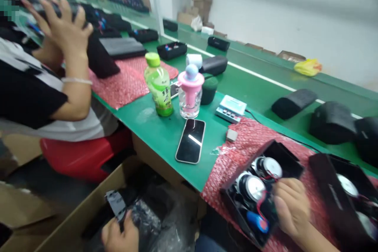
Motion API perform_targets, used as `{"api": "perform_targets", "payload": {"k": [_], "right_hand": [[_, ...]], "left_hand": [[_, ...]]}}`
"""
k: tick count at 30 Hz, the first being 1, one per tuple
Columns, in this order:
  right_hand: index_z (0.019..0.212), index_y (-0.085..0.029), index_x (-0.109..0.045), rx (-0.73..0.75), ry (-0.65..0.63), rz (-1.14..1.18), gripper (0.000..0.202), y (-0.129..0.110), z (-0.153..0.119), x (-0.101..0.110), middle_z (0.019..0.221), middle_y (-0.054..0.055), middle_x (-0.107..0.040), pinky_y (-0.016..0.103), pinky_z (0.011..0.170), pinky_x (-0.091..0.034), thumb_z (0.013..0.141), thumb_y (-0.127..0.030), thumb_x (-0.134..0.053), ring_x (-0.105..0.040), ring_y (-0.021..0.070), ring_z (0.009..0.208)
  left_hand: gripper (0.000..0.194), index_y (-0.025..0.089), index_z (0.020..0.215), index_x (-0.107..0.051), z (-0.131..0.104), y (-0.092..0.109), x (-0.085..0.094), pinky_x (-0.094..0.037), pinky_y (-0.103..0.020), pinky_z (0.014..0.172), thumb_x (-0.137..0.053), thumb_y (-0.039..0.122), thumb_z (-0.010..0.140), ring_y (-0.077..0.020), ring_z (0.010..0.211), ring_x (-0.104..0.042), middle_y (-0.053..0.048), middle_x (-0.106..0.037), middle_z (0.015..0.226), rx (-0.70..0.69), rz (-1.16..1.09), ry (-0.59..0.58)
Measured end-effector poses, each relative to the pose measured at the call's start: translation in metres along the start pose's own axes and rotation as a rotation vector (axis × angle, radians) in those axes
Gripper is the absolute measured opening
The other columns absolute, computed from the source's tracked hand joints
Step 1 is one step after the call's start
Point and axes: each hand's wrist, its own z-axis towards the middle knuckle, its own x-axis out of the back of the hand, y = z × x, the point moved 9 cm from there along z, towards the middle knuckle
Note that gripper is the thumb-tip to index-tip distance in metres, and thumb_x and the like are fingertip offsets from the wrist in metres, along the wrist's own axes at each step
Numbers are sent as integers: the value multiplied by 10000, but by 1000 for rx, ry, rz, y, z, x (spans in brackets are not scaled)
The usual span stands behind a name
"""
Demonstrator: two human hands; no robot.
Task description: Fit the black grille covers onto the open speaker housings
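Left hand pinches a packet over the carton; right hand is at an open speaker case

The phone [191,141] lies flat on the green bench [165,145]. Below it and to its left, the left hand [120,236] is over a carton [85,208] of clear and dark plastic wrapping, thumb and fingers closed on the lower end of a grey packet [116,204].

Right of the phone and lower, the open case [233,201] sits tilted on red bubble wrap [251,134]. It holds two round speakers, red wires and a blue cell [257,221]. The right hand [292,206] is at the case's right side, fingers curled in; whether they grip a wire or the case wall, I cannot tell. Farther right of the phone is a second open case [333,197], also with speakers inside.

Just behind the phone stand a green bottle [159,86] and a clear cup [190,98] with a pink top. Right of the phone are a pale blue device [231,108] with a black cable and a small grey block [232,135].

Well left of the phone, another person [32,82] has both hands raised by a dark case [102,57]. More dark cases line the bench behind.
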Motion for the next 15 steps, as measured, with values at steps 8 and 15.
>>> {"api": "perform_targets", "payload": {"k": [8,15], "right_hand": [[1043,-218,-634,-146,50,299,196,-21,-34,58,1130,85,-633,434,953,-349,861,-206,-564,-526,260,1102],[1002,-180,-660,-872,-253,1845,514,-48,-106,21,934,93,-671,387,864,-448,775,-620,-522,-615,247,902]], "left_hand": [[224,135,853,-658,-19,300,141,-470,-362,794,-613,-60,751,-151,699,-576,-37,-641,734,-1214,-76,-25],[164,144,736,-658,-123,436,190,-453,-319,814,-595,21,824,-110,729,-578,25,-651,707,-1529,-442,-451]]}}
